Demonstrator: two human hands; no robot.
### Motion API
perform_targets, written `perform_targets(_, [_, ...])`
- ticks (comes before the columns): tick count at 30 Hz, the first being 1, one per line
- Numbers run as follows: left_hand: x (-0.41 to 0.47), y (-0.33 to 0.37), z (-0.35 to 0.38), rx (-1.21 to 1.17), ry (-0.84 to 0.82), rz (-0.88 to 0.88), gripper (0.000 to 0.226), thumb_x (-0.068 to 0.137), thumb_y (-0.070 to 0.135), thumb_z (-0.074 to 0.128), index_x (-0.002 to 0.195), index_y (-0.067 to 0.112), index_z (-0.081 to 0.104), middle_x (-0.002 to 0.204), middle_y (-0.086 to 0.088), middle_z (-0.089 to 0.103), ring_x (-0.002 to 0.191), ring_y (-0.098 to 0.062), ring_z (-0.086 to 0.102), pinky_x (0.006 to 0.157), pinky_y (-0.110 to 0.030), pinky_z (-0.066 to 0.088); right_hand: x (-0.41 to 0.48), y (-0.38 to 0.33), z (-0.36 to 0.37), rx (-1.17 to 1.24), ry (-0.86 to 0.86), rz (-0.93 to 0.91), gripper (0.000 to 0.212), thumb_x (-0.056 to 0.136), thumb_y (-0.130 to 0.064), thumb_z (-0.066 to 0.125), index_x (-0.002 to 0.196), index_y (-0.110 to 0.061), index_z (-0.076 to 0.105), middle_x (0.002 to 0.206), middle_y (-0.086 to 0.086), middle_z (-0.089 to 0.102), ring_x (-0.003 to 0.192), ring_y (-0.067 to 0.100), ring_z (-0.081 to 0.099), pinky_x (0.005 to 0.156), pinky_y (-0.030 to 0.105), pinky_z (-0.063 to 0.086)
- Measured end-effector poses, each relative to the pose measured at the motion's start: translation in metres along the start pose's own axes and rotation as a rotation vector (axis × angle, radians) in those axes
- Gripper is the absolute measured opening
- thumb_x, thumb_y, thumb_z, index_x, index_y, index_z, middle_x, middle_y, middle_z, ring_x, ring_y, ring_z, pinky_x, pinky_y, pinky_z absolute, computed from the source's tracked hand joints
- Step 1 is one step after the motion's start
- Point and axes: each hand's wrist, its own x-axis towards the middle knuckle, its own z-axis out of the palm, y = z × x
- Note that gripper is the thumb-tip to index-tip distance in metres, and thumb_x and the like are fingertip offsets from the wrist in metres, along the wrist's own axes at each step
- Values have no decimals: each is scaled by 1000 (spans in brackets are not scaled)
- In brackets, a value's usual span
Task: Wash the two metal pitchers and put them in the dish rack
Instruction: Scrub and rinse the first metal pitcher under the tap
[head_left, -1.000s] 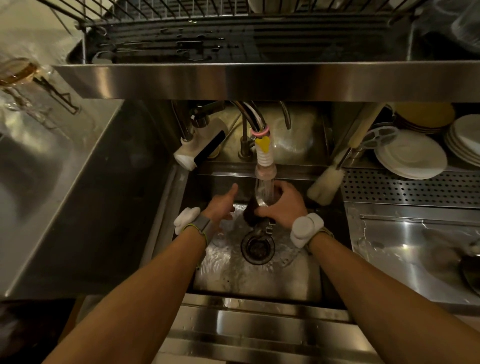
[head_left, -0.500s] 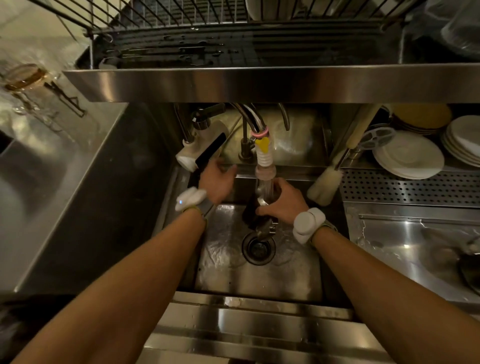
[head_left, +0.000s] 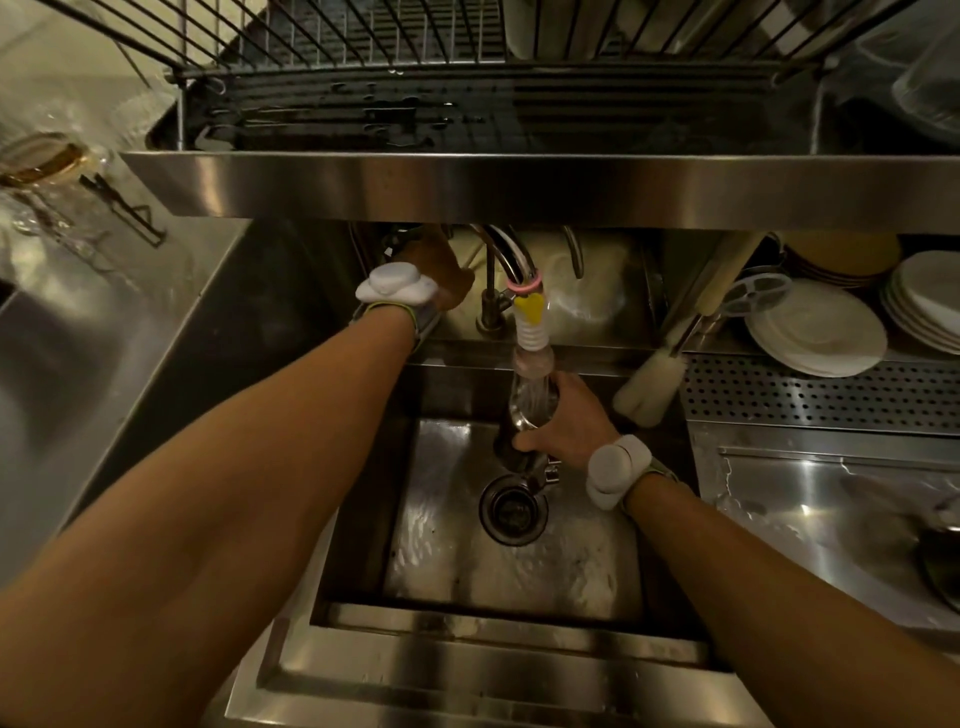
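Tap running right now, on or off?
On: water streams from the tap nozzle into the pitcher in the right hand, and the sink floor ripples.

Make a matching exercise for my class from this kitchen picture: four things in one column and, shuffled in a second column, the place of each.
Things
1. pitcher
2. plates
3. drain
4. dish rack

Places
a. in the floor of the sink
b. on top of the steel shelf above the sink
c. in the right hand, under the tap
d. stacked at the right, below the shelf

Pairs: 1-c, 2-d, 3-a, 4-b
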Motion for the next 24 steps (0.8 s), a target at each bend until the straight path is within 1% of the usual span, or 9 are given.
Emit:
perform_targets(2, [-2,0,-1,-39,10,-7,43,90,28,55,122,0,55,124,-22,58,116,-39,55,97,-42,46,0,1,1,-7,2,8,93,55,-26,87,135,-13,42,134,9,44,121,28,48,101,41,45])
perform_targets(7, [-6,-1,5,-66,66,-15,42,88,23,56,123,1,52,124,-21,58,115,-38,55,93,-39,44,-4,3,3,-37,9,28,94,58,-26,87,137,-12,39,136,10,41,123,27,45,101,36,43])
perform_targets(10, [-10,0,12,-104,189,-7,44,84,18,56,126,9,48,121,-14,61,112,-33,57,85,-33,43,-5,2,3,-32,14,29,94,57,-25,87,137,-13,39,137,9,41,123,27,45,100,35,44])
perform_targets(13, [-12,-1,16,-134,257,24,43,83,13,54,125,11,48,116,-10,62,105,-32,59,74,-27,36,-5,1,3,-38,13,29,94,58,-26,87,138,-13,39,137,9,40,123,27,45,100,35,43])
perform_targets(15, [-13,-5,15,-147,242,46,42,82,13,55,123,12,48,113,-9,63,102,-31,60,72,-27,34,-6,2,3,-31,17,25,93,57,-25,87,137,-13,39,136,9,41,123,28,45,100,35,43])
perform_targets(20, [-13,-10,14,-139,207,66,37,84,17,56,119,13,46,109,-11,61,97,-32,60,70,-30,35,-7,4,4,-16,26,17,90,58,-22,87,135,-16,42,136,9,41,123,28,45,100,34,42])
perform_targets(22, [-13,-10,13,-140,192,75,37,85,17,56,120,14,44,110,-12,60,98,-33,59,70,-31,36,-7,4,3,-16,30,20,91,57,-23,87,136,-15,41,136,9,41,123,28,45,101,35,43])
perform_targets(24, [-16,-12,11,-153,145,95,43,85,15,56,125,15,41,111,-11,58,100,-34,59,72,-32,38,-7,5,3,-6,30,19,93,57,-24,87,137,-14,40,136,9,41,123,27,45,100,33,42])
